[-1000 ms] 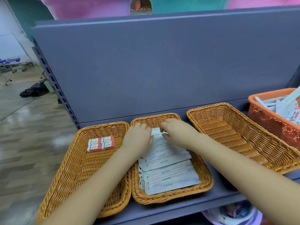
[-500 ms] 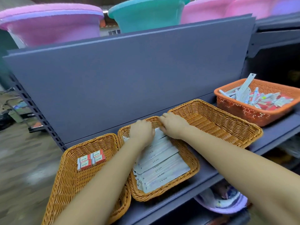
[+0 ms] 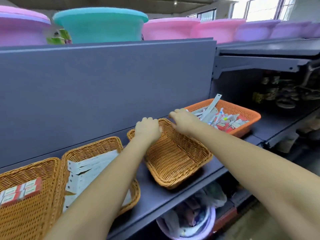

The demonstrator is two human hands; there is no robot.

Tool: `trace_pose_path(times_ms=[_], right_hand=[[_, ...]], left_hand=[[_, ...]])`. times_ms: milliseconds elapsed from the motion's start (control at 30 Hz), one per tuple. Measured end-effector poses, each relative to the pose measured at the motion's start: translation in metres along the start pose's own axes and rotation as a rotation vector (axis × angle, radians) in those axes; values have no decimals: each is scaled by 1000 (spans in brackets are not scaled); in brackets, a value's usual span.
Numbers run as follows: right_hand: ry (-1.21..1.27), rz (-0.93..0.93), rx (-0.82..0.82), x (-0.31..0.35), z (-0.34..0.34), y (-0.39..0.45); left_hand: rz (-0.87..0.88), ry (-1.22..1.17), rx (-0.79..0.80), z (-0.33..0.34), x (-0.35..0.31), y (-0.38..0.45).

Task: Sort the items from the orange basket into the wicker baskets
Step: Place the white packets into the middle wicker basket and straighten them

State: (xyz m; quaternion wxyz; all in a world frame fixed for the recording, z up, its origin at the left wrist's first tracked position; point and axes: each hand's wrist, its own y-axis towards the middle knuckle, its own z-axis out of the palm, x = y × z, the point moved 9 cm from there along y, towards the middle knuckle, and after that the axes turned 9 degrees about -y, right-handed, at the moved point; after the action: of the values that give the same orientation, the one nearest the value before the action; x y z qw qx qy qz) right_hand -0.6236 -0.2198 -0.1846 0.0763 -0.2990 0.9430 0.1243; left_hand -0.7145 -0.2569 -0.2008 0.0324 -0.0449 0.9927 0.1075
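Orange perforated plastic basket (image 3: pixel 245 116) of mixed white strips and red packets seen at 2 o'clock, right hand (image 3: pixel 181 121) held at its near-left rim with fingers loosely curled, nothing pinched, left hand (image 3: pixel 147 129) curled over far rim of empty woven wicker basket (image 3: pixel 174 156), contact uncertain.

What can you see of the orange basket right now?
The orange basket is a shallow rectangular tray that looks like plastic, its walls pierced with small holes. It sits flat on the grey shelf, right of the third wicker basket. It holds a loose heap of long pale packets, red-and-white small boxes and pen-like items; one long strip sticks up over the back rim. The right hand is at its left end; contact is unclear.
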Motion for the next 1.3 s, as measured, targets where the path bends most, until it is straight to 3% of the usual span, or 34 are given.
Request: trace_pose_path(times_ms=[267,533,967,1300], right_hand=[[45,47,30,-105,24,-6],[116,160,121,-190,70,2],[115,191,205,-254,110,35],[151,59,170,-284,122,58]], left_hand=[[34,-40,-25,10,-95,48],[131,-28,-2,30,-150,106],[285,-11,123,77,-203,165],[68,-122,111,91,-227,225]])
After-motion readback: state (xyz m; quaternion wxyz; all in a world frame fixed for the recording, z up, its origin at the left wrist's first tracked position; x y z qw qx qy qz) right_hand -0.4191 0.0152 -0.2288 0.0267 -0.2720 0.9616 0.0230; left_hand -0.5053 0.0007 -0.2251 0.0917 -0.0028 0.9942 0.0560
